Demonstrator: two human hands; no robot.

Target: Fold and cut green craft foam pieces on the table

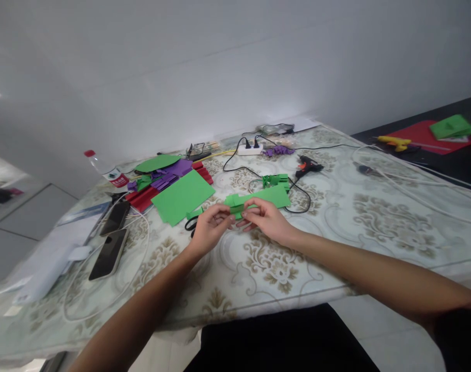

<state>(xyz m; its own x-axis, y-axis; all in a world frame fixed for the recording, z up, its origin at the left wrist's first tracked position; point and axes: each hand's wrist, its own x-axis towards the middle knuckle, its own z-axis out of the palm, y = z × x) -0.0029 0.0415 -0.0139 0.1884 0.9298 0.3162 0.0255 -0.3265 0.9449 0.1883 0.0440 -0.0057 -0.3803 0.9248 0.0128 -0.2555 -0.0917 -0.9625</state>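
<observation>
Near the middle of the table, my left hand [211, 230] and my right hand [270, 221] face each other, fingers curled in a pinch. Between them they grip a small folded strip of green paper [237, 211]; the fingertips partly hide it. A longer green strip [277, 197] lies just behind my right hand. Beside my left hand, black-handled scissors [191, 223] are partly covered. A stack of green sheets [184, 197] rests to the left. Behind the long strip sits a bunch of fringed green paper [276, 181].
A black glue gun [308, 165] and its cable lie right of centre, before a white power strip [251, 149]. Purple scraps [177, 169] and red corrugated paper [141, 199] lie left, near a bottle [107, 169] and two phones [109, 254]. A yellow glue gun [394, 142] lies far right.
</observation>
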